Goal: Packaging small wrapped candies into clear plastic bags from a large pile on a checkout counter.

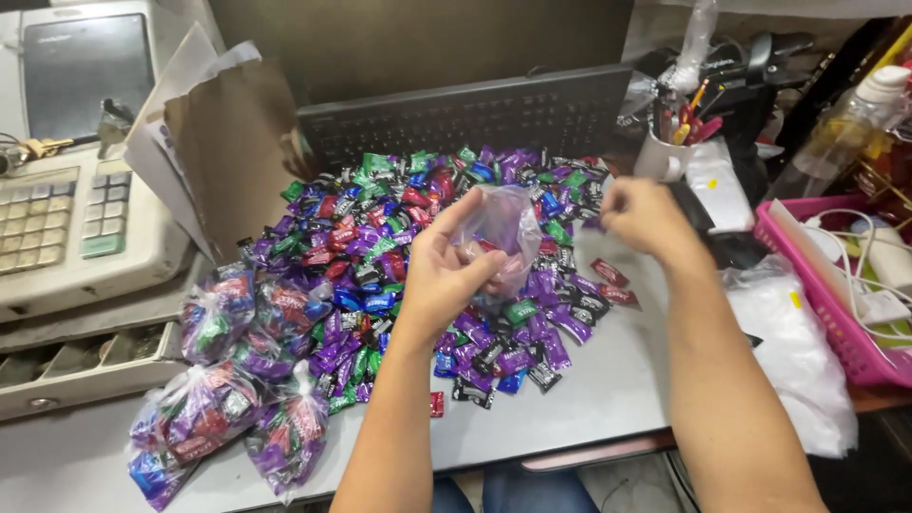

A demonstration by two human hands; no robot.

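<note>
Fingers (475, 266) pinch a plastic bag (503, 223) over the candy-strewn grey desk (608, 389).

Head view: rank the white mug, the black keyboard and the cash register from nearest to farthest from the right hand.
From the right hand:
1. White mug, just above it, holding pens.
2. Black keyboard, upper centre, behind the sweets.
3. Cash register, far left edge.

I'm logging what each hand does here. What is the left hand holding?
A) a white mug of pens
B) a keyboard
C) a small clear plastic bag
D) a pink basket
C: the left hand pinches a small clear plastic bag open above the pile of wrapped candies.
</note>
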